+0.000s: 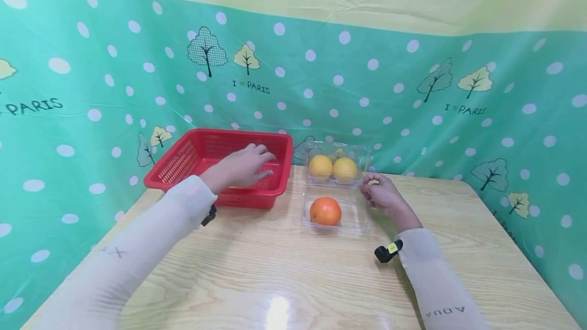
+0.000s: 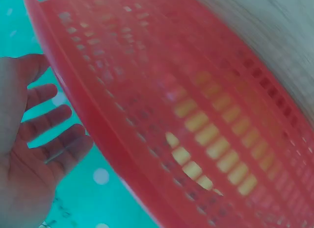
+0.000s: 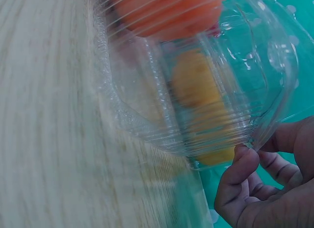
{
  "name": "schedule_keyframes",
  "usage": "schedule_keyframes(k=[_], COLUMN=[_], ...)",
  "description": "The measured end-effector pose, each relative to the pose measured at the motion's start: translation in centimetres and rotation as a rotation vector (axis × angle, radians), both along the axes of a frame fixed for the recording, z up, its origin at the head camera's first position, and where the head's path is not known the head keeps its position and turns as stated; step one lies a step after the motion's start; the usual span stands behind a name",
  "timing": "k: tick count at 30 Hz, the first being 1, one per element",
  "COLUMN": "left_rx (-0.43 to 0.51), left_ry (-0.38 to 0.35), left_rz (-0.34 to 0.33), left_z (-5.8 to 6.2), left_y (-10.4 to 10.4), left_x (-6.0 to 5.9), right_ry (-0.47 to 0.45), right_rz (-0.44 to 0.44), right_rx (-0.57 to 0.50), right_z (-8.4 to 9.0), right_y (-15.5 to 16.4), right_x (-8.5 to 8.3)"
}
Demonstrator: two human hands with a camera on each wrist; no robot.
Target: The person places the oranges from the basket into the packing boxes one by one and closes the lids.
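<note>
A clear plastic clamshell box (image 1: 357,213) lies unfolded on the table. Its front half holds an orange-red round fruit (image 1: 325,211); two yellow round fruits (image 1: 345,169) sit side by side at its back half. At the box's right edge my right hand (image 1: 382,195) pinches the plastic rim between thumb and forefinger, seen closely in the right wrist view. My left hand (image 1: 243,164) is over the red basket (image 1: 269,200), fingers spread and holding nothing. Through the basket's slots in the left wrist view, something yellow (image 2: 216,147) shows inside, mostly hidden by the basket wall.
The basket stands at the back left of the wooden table (image 1: 238,269), left of the box. Behind both hangs a green and yellow curtain (image 1: 390,65) with dots and trees. A small black wrist camera (image 1: 385,253) is strapped to the right sleeve.
</note>
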State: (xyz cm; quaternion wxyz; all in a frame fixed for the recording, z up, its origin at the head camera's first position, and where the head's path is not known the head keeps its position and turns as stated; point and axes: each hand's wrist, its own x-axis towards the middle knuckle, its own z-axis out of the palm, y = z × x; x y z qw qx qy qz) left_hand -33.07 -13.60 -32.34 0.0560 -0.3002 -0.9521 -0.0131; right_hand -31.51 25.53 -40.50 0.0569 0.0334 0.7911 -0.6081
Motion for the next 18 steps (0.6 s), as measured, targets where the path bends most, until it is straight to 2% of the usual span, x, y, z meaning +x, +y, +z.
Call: schedule_keyframes(k=[3,8,14,18], left_rx=[-0.024,-0.054,-0.003,0.036], left_ry=[-0.023,-0.112,-0.258,-0.335], left_rz=[0.051,0.144,0.257,0.287], left_z=[-0.3,-0.4,-1.0,-1.1], left_y=[-1.2,-3.1,-4.7,-5.4], left_x=[-0.4,-0.8,-1.4,-1.5], right_ry=[-0.004,-0.005,-0.004,-0.001], right_rz=[-0.006,-0.007,0.004,0.006], right_rx=[-0.001,-0.003,-0.013,-0.008], right_z=[0.0,0.1,0.2,0.2], right_y=[0.0,0.1,0.1,0.1], right_x=[-0.1,-0.1,0.0,0.0])
